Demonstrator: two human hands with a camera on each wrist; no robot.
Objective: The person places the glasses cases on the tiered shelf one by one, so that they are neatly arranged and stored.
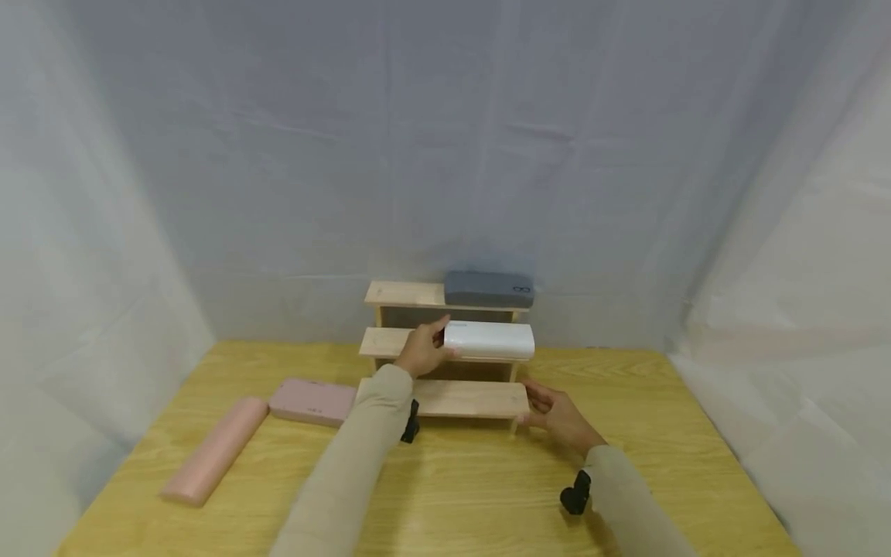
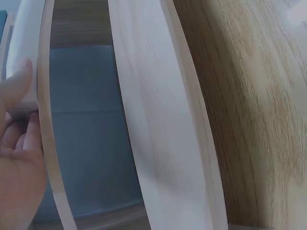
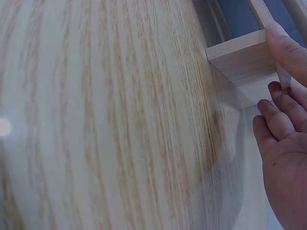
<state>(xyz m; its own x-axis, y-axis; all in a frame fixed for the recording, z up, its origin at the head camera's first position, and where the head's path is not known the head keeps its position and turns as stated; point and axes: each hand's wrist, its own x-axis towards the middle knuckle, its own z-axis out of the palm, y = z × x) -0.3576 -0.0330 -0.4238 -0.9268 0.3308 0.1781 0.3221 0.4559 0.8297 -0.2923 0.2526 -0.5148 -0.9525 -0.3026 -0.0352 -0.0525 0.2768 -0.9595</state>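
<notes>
A three-step wooden display rack (image 1: 473, 398) stands on the table. On its middle step lies a white glasses case (image 1: 490, 339), whose left end my left hand (image 1: 421, 350) grips. The left wrist view shows the thumb (image 2: 21, 79) along that case (image 2: 26, 36), fingers curled at its end. At the bottom step's right end, my right hand (image 1: 560, 418) holds the board, with the thumb (image 3: 288, 48) on one side and fingertips on the other in the right wrist view. A dark blue-grey glasses case (image 1: 487, 288) with a small glasses mark sits on the top step's right half.
A mauve flat case (image 1: 313, 401) lies on the table left of the rack, partly behind the left sleeve. Further left, a long pink case (image 1: 217, 451) lies at a slant. Pale sheeting (image 1: 445, 155) hangs behind and at both sides of the wood-grain table (image 1: 473, 495).
</notes>
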